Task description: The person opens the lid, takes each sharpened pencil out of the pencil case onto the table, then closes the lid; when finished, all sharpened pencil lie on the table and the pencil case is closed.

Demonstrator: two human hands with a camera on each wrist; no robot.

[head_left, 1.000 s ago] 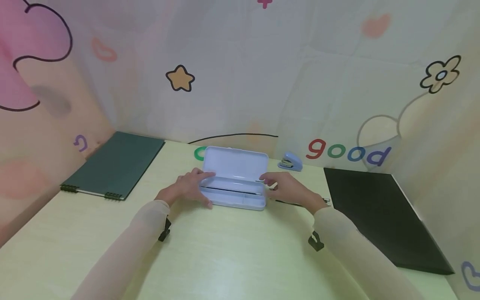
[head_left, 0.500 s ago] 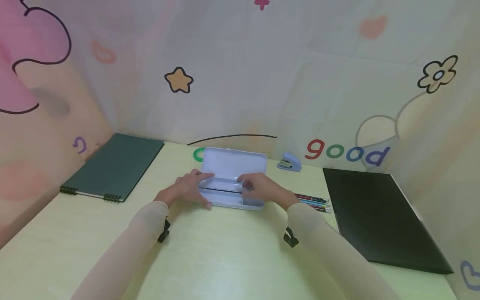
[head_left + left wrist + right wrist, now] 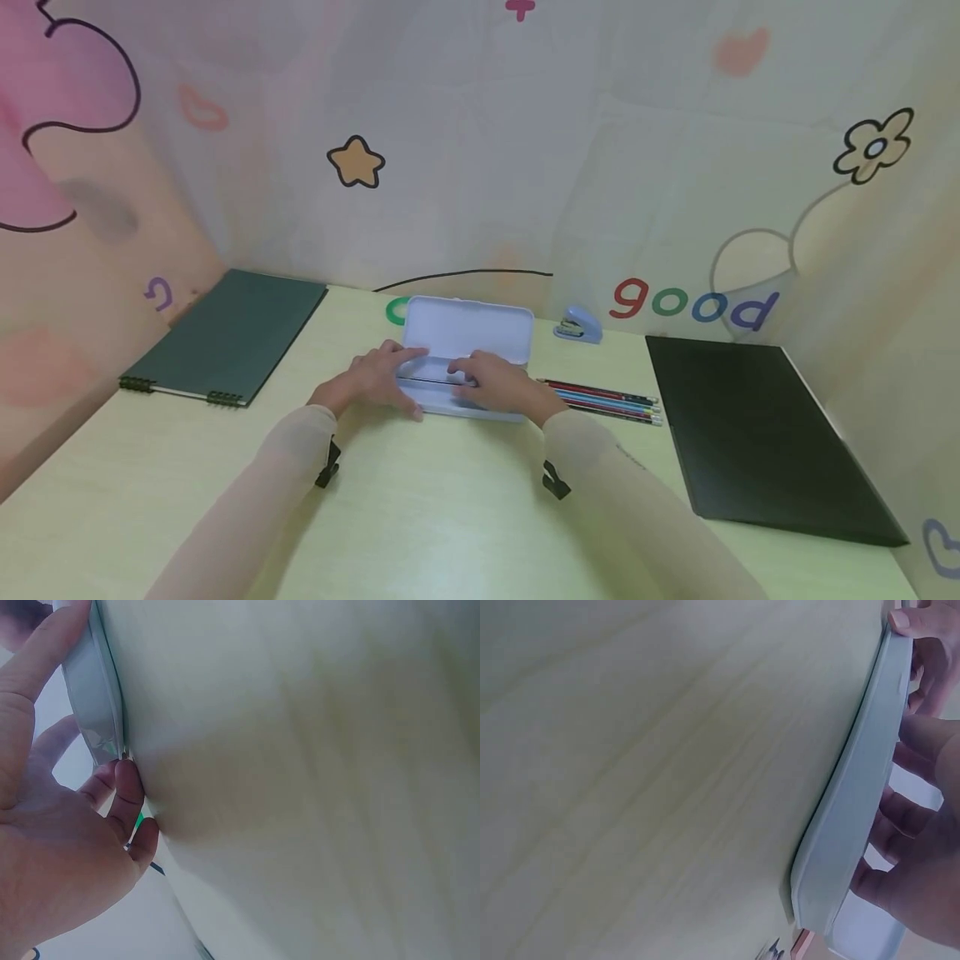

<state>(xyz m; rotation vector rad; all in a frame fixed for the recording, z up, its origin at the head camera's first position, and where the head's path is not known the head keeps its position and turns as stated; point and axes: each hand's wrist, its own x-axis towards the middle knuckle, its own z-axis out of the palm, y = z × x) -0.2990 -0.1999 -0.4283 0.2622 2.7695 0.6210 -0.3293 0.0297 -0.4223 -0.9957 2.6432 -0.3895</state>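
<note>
A pale lilac pencil case (image 3: 468, 325) lies on the table with its lid raised at the back. At its left end my left hand (image 3: 371, 379) grips it, thumb at the front and fingers by the end wall. In the left wrist view, several fingertips of that hand touch the case's end (image 3: 97, 690). My right hand (image 3: 498, 387) reaches into the tray from above with bent fingers. Its fingertips are hidden behind the front wall (image 3: 855, 787) in the right wrist view, so whether they hold anything is unclear. A thin dark line, perhaps a pencil (image 3: 420, 381), runs along the tray.
Several pencils (image 3: 611, 402) lie side by side right of the case. A blue stapler (image 3: 578, 325) stands behind them, a green ring (image 3: 394, 311) at the case's back left. A dark green spiral notebook (image 3: 232, 333) is on the left, a black folder (image 3: 765, 442) on the right.
My right hand has moved left from the case's right end to over the middle of its tray, uncovering the pencils on the table. The left hand has stayed on the case.
</note>
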